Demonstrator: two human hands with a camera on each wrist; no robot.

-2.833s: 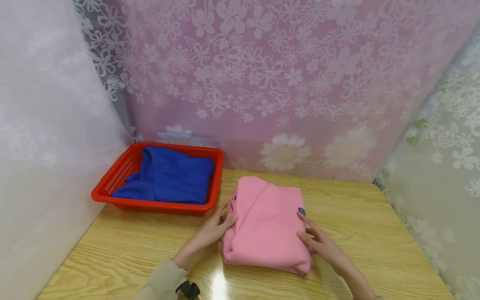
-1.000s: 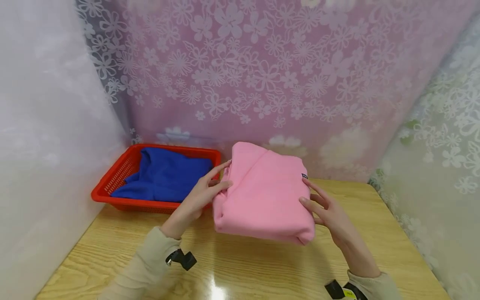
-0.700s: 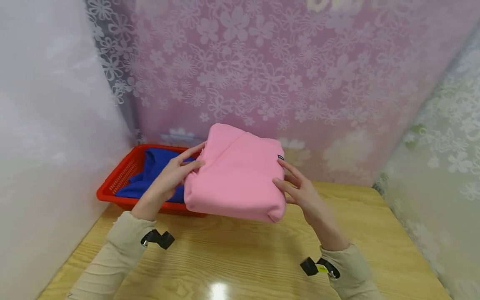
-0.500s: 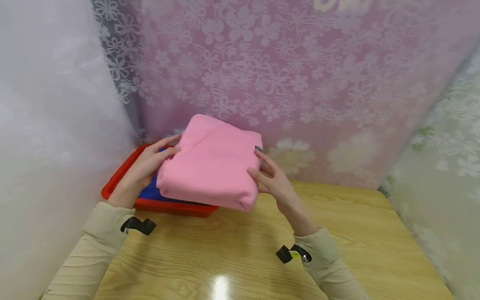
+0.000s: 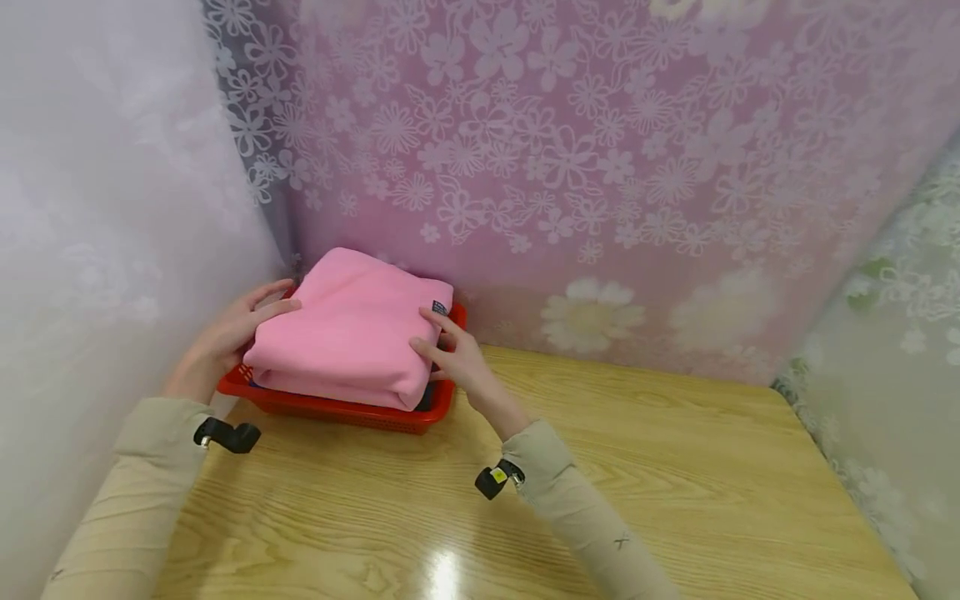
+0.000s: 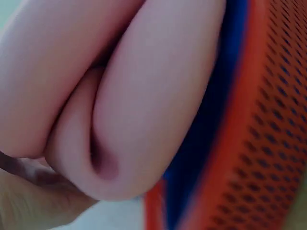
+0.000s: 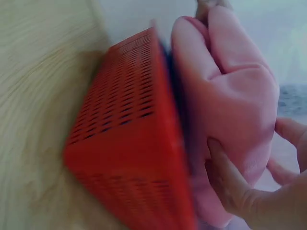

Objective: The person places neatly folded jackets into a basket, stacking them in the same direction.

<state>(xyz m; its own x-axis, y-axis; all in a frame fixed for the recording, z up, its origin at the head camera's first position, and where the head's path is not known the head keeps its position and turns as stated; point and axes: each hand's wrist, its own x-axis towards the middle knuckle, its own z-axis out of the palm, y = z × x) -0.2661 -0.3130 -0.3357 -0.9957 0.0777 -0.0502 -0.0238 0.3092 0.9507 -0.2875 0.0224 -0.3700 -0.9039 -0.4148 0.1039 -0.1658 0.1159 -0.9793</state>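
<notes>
A folded pink garment [image 5: 352,325], thick and soft with a small dark label on its right side, lies over the red plastic basket [image 5: 337,406]. My left hand [image 5: 232,327] holds its left side, thumb on top. On the opposite side my right hand [image 5: 461,362] grips the edge near the label, thumb and forefinger on the upper face and other fingers lower down. Blue cloth [image 6: 201,139] shows as a strip between the pink garment and the basket rim in the left wrist view; the rest of it is hidden underneath.
The wood-grain table [image 5: 600,467] spreads in front and to the right of the basket. A whitish sheet [image 5: 112,208] hangs close along the left, and a pink flowered curtain [image 5: 525,167] stands right behind the basket.
Both hands lifted the folded pink garment off the table, carried it left and lowered it over the basket. It now covers nearly all the blue cloth.
</notes>
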